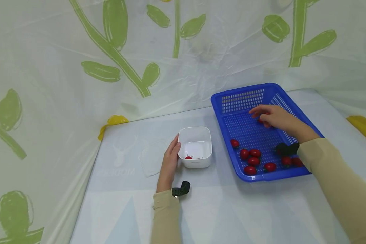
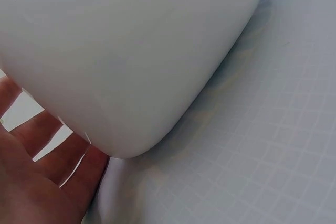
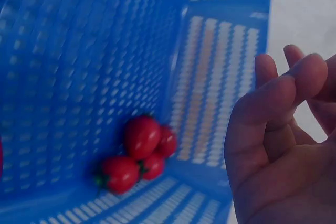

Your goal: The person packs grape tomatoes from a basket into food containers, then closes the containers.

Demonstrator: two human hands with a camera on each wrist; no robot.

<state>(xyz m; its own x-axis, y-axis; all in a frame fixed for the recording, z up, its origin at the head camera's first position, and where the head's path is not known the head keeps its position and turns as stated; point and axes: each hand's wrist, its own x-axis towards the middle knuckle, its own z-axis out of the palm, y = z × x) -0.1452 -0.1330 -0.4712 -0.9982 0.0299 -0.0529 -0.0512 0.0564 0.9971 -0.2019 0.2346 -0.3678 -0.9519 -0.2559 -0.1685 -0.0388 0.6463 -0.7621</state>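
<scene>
My left hand [image 1: 170, 157] rests against the left side of a small square white container [image 1: 196, 163], its fingers fairly straight along the wall. In the left wrist view the container's smooth outer wall [image 2: 131, 66] fills much of the picture, with the fingers beside it. A red cherry tomato [image 1: 188, 157] lies inside, partly hidden by the near rim. Over the far right of a blue plastic basket [image 1: 227, 135] hovers my right hand [image 1: 276, 118], fingers loosely bent with nothing visible between them. Below it, several cherry tomatoes [image 3: 142, 136] cluster in a corner.
More cherry tomatoes [image 1: 254, 161] lie along the near side of the basket. A pale patterned cloth covers the table [image 1: 201, 206]. Behind it hangs a white sheet [image 1: 219, 67] with green leaf prints. Each wrist wears a black camera mount [image 1: 181, 189].
</scene>
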